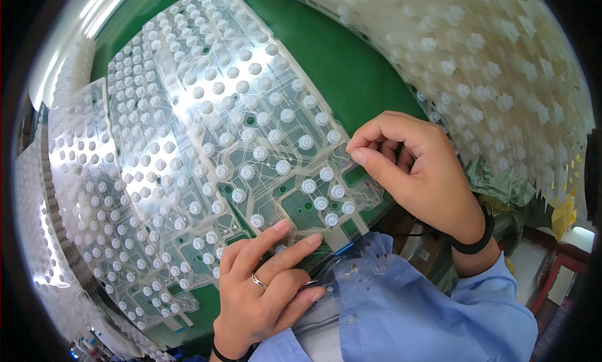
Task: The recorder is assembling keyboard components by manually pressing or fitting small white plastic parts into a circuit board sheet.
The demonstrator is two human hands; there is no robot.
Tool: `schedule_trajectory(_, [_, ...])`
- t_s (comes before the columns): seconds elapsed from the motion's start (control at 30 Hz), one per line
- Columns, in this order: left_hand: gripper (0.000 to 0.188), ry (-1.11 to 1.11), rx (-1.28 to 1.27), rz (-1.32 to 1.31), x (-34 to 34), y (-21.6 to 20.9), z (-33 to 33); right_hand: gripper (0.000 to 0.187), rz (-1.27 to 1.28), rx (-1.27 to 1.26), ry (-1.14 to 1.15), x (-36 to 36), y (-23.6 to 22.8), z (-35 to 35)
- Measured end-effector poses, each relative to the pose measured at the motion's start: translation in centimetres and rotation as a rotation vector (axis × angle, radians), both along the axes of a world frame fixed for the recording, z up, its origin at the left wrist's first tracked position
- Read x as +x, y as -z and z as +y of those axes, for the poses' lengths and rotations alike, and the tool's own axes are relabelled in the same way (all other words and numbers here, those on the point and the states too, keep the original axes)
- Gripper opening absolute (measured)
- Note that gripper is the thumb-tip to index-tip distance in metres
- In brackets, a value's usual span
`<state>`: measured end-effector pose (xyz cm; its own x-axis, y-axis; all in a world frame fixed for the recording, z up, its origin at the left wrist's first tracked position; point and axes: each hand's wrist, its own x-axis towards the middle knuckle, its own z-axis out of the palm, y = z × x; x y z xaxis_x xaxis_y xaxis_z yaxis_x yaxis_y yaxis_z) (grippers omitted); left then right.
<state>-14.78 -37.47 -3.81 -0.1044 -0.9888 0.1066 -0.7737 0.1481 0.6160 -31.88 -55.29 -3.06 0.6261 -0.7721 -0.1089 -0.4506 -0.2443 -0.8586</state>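
Green tabletop (351, 67), mostly covered by clear keyboard membrane sheets studded with white rubber domes. Far right: a big heap of loose translucent white rubber domes (501, 67), with a few yellow scraps (564, 211) at its near-right edge.

Top membrane sheet (251, 111): long axis runs from far-left-centre down to near-right, lying flat on the pile. Its narrow connector tail (338, 236) points toward the near edge, blue strip at the tip. More sheets of the same kind (113, 193) are fanned out to the left, overlapping, tails also facing near.

Left hand (266, 287): half open, index and middle fingers stretched flat, tips pressing the near edge of the top sheet just left of the tail. Ring on one finger, dark band at the wrist.

Right hand (407, 167): curled, thumb and index pinched together at the sheet's right edge beside a dome; cannot tell if anything sits in the pinch. Black wristband, blue sleeve.

Blue shirt fabric (401, 299) fills the near centre, touching the sheet's tail.
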Motion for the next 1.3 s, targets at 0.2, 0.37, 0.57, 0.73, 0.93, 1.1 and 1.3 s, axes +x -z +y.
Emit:
schedule_trajectory(0.2, [0.031, -0.003, 0.028, 0.049, 0.2, 0.2, 0.2, 0.004, 0.013, -0.031, -0.008, 0.2, 0.3, -0.1])
schedule_trajectory(0.37, [0.031, 0.004, 0.020, 0.054, 0.2, 0.3, 0.1, 0.004, 0.023, 0.041, -0.008, -0.1, 0.0, -0.1])
schedule_trajectory(0.57, [0.031, 0.008, 0.013, 0.058, 0.4, 0.4, 0.1, 0.004, 0.026, 0.066, -0.012, 0.0, 0.0, -0.2])
schedule_trajectory(0.73, [0.031, 0.006, 0.014, 0.059, 0.4, 0.3, 0.1, 0.002, 0.038, 0.017, -0.018, 0.1, 0.1, -0.1])
schedule_trajectory(0.93, [0.032, 0.009, 0.017, 0.063, 0.4, 0.3, 0.1, 0.002, 0.036, -0.005, -0.009, 0.2, 0.1, 0.1])
schedule_trajectory(1.1, [0.032, 0.005, 0.019, 0.072, 0.4, 0.3, 0.0, 0.003, 0.037, -0.064, 0.028, 0.5, 0.3, 0.6])
schedule_trajectory(1.3, [0.031, 0.007, 0.026, 0.077, 0.4, 0.2, 0.0, 0.006, 0.027, -0.180, 0.031, 0.4, 0.7, 0.9])
